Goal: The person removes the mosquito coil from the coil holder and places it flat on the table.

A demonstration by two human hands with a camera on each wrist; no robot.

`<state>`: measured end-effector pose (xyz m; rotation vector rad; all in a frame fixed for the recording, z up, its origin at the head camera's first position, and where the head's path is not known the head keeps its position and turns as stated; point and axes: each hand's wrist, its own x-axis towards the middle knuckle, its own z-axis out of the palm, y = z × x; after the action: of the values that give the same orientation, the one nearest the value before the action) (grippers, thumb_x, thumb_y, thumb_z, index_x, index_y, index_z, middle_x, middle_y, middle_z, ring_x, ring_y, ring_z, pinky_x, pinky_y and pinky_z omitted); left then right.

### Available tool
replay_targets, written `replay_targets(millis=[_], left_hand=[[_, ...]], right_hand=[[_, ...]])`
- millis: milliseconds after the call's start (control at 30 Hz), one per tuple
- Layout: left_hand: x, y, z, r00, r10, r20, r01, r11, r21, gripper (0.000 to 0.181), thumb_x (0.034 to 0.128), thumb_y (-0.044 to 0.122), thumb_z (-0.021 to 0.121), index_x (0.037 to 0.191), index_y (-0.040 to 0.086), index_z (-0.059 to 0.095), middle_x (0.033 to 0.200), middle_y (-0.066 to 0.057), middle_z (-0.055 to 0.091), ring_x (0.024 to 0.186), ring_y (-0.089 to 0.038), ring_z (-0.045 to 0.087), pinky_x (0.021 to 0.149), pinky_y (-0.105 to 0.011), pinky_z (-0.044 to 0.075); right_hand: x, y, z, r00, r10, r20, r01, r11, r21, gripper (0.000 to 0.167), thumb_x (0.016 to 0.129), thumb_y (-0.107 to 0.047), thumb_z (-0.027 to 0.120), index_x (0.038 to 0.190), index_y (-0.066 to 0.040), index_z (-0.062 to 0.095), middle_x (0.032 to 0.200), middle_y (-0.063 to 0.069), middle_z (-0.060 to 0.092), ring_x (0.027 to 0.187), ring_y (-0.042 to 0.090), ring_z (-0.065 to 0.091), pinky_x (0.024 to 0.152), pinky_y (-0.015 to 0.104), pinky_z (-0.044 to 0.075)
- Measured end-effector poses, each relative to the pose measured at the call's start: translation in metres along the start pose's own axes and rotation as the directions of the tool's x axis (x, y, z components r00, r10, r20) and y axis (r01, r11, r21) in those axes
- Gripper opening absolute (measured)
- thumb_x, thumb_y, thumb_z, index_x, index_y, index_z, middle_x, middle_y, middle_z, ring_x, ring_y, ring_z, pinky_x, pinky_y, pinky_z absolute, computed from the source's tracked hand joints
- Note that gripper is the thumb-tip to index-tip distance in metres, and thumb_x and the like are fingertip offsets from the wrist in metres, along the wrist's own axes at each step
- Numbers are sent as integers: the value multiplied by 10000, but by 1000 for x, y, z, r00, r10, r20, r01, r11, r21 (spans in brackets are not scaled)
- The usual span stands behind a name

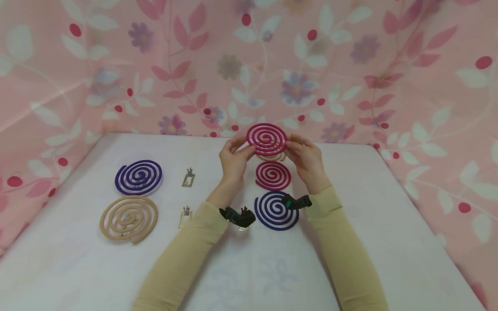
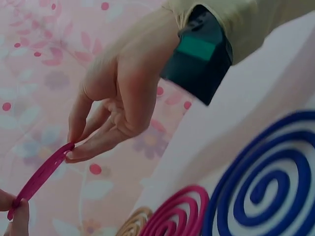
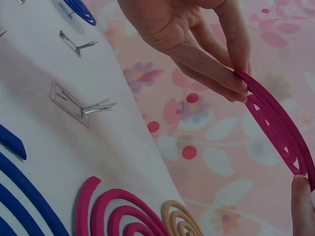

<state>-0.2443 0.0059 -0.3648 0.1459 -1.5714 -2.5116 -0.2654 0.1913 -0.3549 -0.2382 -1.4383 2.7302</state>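
Note:
Both hands hold a magenta mosquito coil raised above the far part of the table. My left hand pinches its left edge, and my right hand pinches the right edge between thumb and fingers. The coil appears almost edge-on in the wrist views. Below it a beige coil shows partly behind the raised one. Nearer, in a column, lie another magenta coil and a blue coil, the latter partly covered by the right wrist camera.
At left, a blue coil and a beige coil sit on metal stands. Small metal stands with raised prongs stand between them and the hands; one stand is partly hidden by the left wrist camera. A floral curtain hangs behind the table.

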Motion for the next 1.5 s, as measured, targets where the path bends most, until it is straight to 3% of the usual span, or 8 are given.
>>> replay_targets(millis=[333,800,1067,1300,1500], left_hand=[[-6,-7,41,993,71,-92,-75,997,-37,324,860,-71,705,1171,-58,612,1206,-172,652,1025,-287,708,844,-267,595],[-13,-17,75,986,30,-164,-52,990,-128,289,878,-45,700,1155,-27,620,1154,-133,649,929,-180,689,840,-264,595],[-11,-24,81,989,17,-147,-35,992,-118,289,876,-50,676,1160,-33,627,1171,-153,663,959,-200,689,848,-266,593],[-7,-33,78,991,-1,-135,-8,998,-63,310,843,-60,669,1150,-27,648,1174,-141,680,787,-113,632,754,-237,580],[-3,-44,74,993,-5,-114,3,1000,-17,338,841,-72,687,1174,-45,637,1212,-174,648,928,-195,688,816,-295,601]], right_hand=[[6,-21,-17,1000,-22,-5,22,994,106,150,940,70,603,1035,-26,669,1122,120,646,897,200,705,839,297,591],[13,-33,-32,996,-59,-61,65,991,114,160,906,99,634,995,-12,709,1110,160,650,874,223,729,839,315,589],[14,-36,-39,993,-60,-100,73,990,123,182,892,116,641,1005,-11,708,1019,132,706,898,235,732,831,321,592],[16,-32,-42,985,-89,-147,95,995,33,216,876,86,684,1047,-41,724,1061,126,705,912,226,735,847,318,587],[19,-28,-49,979,-86,-185,82,996,-26,247,875,96,679,1083,-37,694,1091,138,680,897,217,729,842,304,589]])
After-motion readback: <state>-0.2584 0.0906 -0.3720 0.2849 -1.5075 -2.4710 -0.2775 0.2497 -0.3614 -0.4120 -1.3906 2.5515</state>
